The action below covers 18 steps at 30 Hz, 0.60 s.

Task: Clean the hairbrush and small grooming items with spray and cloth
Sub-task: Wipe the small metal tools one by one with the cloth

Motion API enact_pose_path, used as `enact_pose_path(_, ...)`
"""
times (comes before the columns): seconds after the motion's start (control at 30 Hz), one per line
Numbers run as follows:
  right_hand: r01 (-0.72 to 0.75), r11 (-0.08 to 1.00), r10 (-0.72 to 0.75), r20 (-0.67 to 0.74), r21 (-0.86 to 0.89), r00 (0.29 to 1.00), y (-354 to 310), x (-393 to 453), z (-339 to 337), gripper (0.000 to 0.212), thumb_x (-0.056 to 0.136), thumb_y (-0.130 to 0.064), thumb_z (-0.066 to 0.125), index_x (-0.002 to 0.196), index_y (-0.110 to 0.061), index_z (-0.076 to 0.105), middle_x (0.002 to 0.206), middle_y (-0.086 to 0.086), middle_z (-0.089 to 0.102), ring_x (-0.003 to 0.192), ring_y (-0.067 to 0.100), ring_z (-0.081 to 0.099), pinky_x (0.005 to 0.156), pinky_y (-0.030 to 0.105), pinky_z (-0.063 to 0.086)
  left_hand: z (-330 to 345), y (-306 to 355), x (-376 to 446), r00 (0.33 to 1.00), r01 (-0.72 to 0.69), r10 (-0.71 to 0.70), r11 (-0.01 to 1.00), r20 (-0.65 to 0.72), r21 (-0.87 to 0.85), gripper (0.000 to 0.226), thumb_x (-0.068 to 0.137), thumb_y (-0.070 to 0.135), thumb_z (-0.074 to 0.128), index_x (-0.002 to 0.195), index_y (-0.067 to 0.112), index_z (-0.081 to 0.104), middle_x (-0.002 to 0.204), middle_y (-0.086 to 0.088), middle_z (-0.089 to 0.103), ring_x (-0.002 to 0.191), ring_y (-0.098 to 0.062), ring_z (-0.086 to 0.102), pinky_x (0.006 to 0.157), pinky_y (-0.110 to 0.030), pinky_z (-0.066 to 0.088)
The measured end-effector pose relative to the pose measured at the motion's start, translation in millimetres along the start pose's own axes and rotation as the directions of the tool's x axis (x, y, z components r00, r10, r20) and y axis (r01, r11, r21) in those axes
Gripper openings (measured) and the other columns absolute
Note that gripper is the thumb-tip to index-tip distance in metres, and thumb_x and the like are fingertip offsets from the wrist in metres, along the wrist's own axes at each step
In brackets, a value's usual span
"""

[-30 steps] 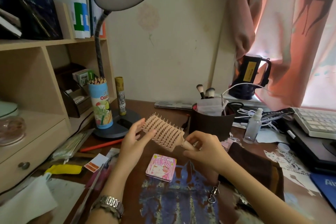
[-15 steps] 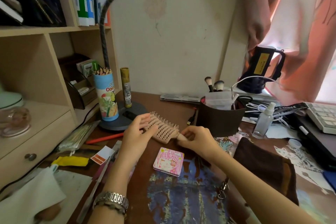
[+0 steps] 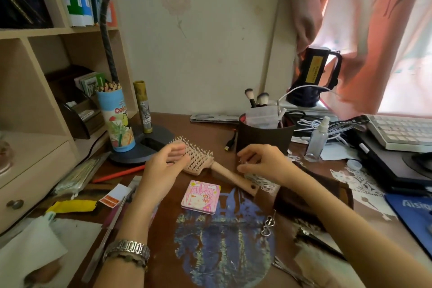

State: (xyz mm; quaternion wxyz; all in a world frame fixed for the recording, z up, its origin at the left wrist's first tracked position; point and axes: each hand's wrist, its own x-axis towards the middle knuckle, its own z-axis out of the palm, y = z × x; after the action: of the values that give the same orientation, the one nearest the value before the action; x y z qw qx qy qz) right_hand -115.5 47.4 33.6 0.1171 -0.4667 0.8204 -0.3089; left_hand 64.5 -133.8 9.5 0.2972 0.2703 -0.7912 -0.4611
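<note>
Both hands loose: left hand (image 3: 167,162) brushes the hairbrush (image 3: 201,161) bristles, right hand (image 3: 264,162) empty; spray bottle (image 3: 318,141), two o'clock, could topple.

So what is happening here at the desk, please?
A person sits at a cluttered wooden desk with a pink hairbrush lying bristles-up in front of them. The left hand hovers beside the brush head with relaxed fingers, and the right hand is near the handle, fingers curled, possibly pinching something small. The spray bottle stands untouched to the right, so cleaning has not yet begun.
</note>
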Motion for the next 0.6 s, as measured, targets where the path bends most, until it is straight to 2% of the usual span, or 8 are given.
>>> enact_pose_path(0.1,0.002,0.999,-0.002,-0.006,-0.047,1.000,16.9,-25.4,-25.9,0.026,0.081,-0.030,0.072,0.106,-0.026,0.065,0.094,-0.013,0.066,0.087,0.001,0.061,0.075,0.018,0.050,7.3,4.9,-2.6,0.999,-0.025,0.024,0.999,0.029,0.033,0.029,0.087,0.022,0.065,0.115,0.027,0.060,0.108,0.016,0.063,0.100,0.002,0.058,0.092,-0.025,0.047)
enact_pose_path(0.23,-0.020,0.996,0.018,-0.019,-0.082,1.000,41.2,-62.0,-45.1,0.023,0.082,-0.030,0.071,0.104,-0.025,0.066,0.095,-0.011,0.068,0.085,0.001,0.063,0.077,0.021,0.053,17.5,18.1,-12.3,0.994,-0.075,0.069,0.995,0.087,0.070,0.028,0.087,0.019,0.064,0.113,0.027,0.061,0.108,0.014,0.063,0.101,-0.001,0.058,0.088,-0.023,0.048)
enact_pose_path(0.33,-0.027,0.992,0.027,0.001,-0.122,1.000,53.7,-84.6,-50.3,0.025,0.083,-0.028,0.070,0.107,-0.024,0.066,0.100,-0.009,0.067,0.087,0.000,0.061,0.077,0.012,0.050,27.6,31.9,-25.0,0.981,-0.153,0.138,0.982,0.138,0.110,0.027,0.086,0.022,0.066,0.110,0.032,0.062,0.103,0.017,0.064,0.095,0.006,0.060,0.080,-0.014,0.047)
enact_pose_path(0.37,-0.032,0.989,0.033,0.005,-0.142,0.999,57.3,-90.4,-50.9,0.026,0.083,-0.030,0.070,0.108,-0.025,0.065,0.101,-0.010,0.066,0.089,0.001,0.060,0.077,0.013,0.050,32.6,36.5,-29.6,0.974,-0.178,0.158,0.977,0.163,0.119,0.026,0.086,0.021,0.066,0.109,0.032,0.063,0.101,0.017,0.065,0.092,0.008,0.059,0.076,-0.010,0.047)
enact_pose_path(0.43,-0.035,0.986,0.037,0.008,-0.163,0.999,63.8,-98.5,-50.7,0.030,0.081,-0.034,0.071,0.109,-0.027,0.064,0.103,-0.010,0.065,0.092,0.003,0.059,0.082,0.022,0.052,44.5,45.6,-38.1,0.958,-0.205,0.171,0.969,0.228,0.135,0.026,0.085,0.019,0.067,0.107,0.033,0.064,0.096,0.016,0.065,0.090,0.011,0.057,0.074,-0.009,0.047)
enact_pose_path(0.5,-0.007,0.981,0.012,0.028,-0.194,1.000,68.0,-104.1,-49.0,0.034,0.079,-0.040,0.071,0.110,-0.031,0.063,0.104,-0.012,0.062,0.095,0.002,0.058,0.085,0.029,0.052,57.5,54.2,-44.2,0.929,-0.231,0.163,0.957,0.331,0.178,0.026,0.084,0.022,0.069,0.106,0.035,0.064,0.096,0.016,0.065,0.089,0.009,0.058,0.078,-0.016,0.050)
enact_pose_path(0.6,0.047,0.964,-0.032,0.062,-0.262,0.998,73.1,-109.8,-46.5,0.037,0.076,-0.049,0.070,0.110,-0.036,0.062,0.110,-0.016,0.057,0.102,0.002,0.052,0.089,0.031,0.048,76.5,65.0,-50.1,0.855,-0.267,0.116,0.934,0.505,0.237,0.029,0.083,0.025,0.070,0.109,0.033,0.064,0.098,0.016,0.065,0.089,0.005,0.060,0.080,-0.017,0.051)
